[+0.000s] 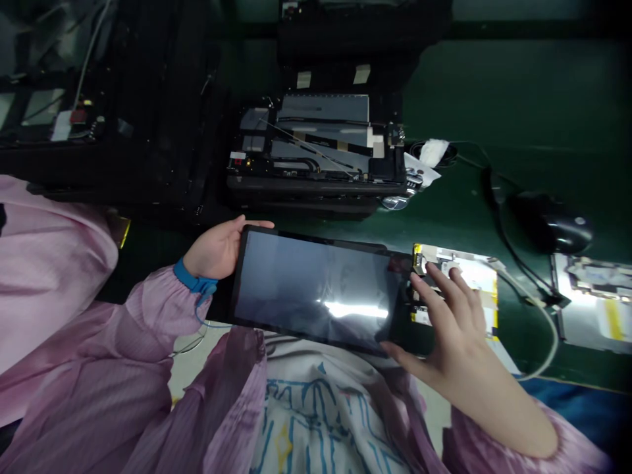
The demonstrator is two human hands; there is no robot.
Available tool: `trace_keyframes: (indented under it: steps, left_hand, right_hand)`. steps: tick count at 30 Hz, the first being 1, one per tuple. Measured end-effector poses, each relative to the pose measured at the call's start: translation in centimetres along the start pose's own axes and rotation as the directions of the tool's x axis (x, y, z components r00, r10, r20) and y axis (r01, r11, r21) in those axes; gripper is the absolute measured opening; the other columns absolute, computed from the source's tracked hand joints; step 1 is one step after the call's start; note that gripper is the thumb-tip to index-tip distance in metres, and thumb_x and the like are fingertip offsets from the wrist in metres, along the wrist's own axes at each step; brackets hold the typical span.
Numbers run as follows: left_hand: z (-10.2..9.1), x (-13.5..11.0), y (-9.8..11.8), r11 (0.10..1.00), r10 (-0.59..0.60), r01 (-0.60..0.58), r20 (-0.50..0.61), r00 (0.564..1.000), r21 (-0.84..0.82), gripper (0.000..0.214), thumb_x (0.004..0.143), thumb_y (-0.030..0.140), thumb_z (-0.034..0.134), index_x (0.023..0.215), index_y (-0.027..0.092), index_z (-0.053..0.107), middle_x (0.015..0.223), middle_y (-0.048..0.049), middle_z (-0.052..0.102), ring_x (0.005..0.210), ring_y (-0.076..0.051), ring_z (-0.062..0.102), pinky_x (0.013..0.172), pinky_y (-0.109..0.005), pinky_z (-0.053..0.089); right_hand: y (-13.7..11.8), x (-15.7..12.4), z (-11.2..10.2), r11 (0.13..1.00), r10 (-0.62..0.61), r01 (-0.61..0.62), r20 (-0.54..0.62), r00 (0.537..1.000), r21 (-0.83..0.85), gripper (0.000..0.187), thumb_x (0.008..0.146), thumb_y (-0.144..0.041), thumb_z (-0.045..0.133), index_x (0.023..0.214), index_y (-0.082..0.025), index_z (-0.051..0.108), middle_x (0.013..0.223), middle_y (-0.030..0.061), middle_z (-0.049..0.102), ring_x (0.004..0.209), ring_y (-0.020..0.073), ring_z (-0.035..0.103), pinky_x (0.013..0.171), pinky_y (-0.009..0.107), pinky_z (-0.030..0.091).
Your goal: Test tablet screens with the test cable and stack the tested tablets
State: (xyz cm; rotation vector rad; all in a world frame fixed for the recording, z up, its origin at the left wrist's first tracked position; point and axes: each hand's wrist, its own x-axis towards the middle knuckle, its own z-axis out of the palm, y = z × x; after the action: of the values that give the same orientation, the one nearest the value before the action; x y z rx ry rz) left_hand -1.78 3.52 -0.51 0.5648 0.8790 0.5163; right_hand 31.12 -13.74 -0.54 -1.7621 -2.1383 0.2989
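Observation:
A dark tablet (316, 289) with a glossy screen lies face up in front of me, a bright streak of light reflected near its right end. My left hand (222, 247) grips its left edge, with the fingers passing behind it. Over the right end hovers my right hand (451, 322), fingers spread apart. The right thumb tip meets or nearly meets the lower right edge; I cannot tell which. Under the right fingers sits a silvery part with yellow edges (486, 289) and a light cable attached.
Opened tablet bodies with exposed insides (320, 141) are stacked beyond. More dark units (64, 125) stand at the upper left. On the green table (518, 99) are a black mouse (557, 224), cables and another metal part (600, 309). A pink sleeve (49, 263) of another person intrudes from the left.

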Motion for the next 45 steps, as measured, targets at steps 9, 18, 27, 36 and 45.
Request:
trace_keyframes:
  steps: [9, 18, 27, 36, 45]
  left_hand:
    - [-0.2, 0.0, -0.1, 1.000, -0.013, 0.013, -0.013, 1.000, 0.011, 0.041, 0.087, 0.044, 0.051, 0.108, 0.013, 0.068, 0.093, -0.0101, 0.073, 0.088, -0.023, 0.066, 0.084, -0.036, 0.048]
    - [-0.1, 0.0, -0.1, 0.998, -0.004, 0.005, -0.012, 1.000, 0.055, 0.043, 0.089, 0.045, 0.047, 0.111, 0.013, 0.067, 0.094, -0.0107, 0.072, 0.088, -0.023, 0.066, 0.084, -0.037, 0.048]
    - [-0.1, 0.1, -0.2, 1.000, 0.001, -0.001, 0.010, 1.000, 0.010, 0.042, 0.090, 0.042, 0.046, 0.109, 0.011, 0.067, 0.090, -0.0106, 0.073, 0.084, -0.022, 0.067, 0.080, -0.035, 0.048]
    - [0.2, -0.1, -0.4, 1.000, 0.010, -0.010, 0.012, 1.000, -0.024, 0.040, 0.090, 0.040, 0.046, 0.107, 0.010, 0.067, 0.086, -0.0103, 0.073, 0.081, -0.023, 0.068, 0.079, -0.035, 0.048]
    - [0.2, 0.0, -0.6, 1.000, 0.008, -0.008, 0.019, 1.000, -0.022, 0.042, 0.091, 0.041, 0.045, 0.110, 0.010, 0.066, 0.081, -0.0087, 0.072, 0.077, -0.021, 0.067, 0.079, -0.035, 0.048]
  right_hand:
    - [0.1, -0.1, 0.0, 0.999, -0.014, 0.016, 0.071, 0.997, -0.027, 0.086, 0.079, -0.044, 0.064, 0.149, -0.021, 0.020, 0.149, 0.0197, 0.029, 0.139, 0.0459, 0.019, 0.103, 0.072, 0.023]
    - [0.3, 0.0, 0.1, 1.000, -0.021, 0.022, 0.065, 0.998, -0.017, 0.086, 0.079, -0.048, 0.063, 0.149, -0.021, 0.020, 0.147, 0.0194, 0.032, 0.139, 0.0453, 0.020, 0.104, 0.071, 0.022]
    - [0.2, -0.1, -0.1, 0.998, -0.055, 0.054, 0.055, 0.997, 0.022, 0.090, 0.076, -0.049, 0.067, 0.149, -0.023, 0.022, 0.147, 0.0189, 0.033, 0.139, 0.0457, 0.021, 0.106, 0.068, 0.021]
    - [0.5, 0.0, 0.1, 0.996, -0.071, 0.072, 0.030, 0.997, -0.051, 0.095, 0.072, -0.060, 0.066, 0.148, -0.023, 0.025, 0.148, 0.0213, 0.031, 0.138, 0.0486, 0.019, 0.102, 0.072, 0.020]
    - [-3.7, 0.5, 1.2, 0.987, -0.142, 0.140, -0.019, 0.990, -0.079, 0.068, 0.078, -0.056, 0.061, 0.137, -0.028, 0.044, 0.149, 0.0142, 0.032, 0.140, 0.0453, 0.017, 0.106, 0.072, 0.012]
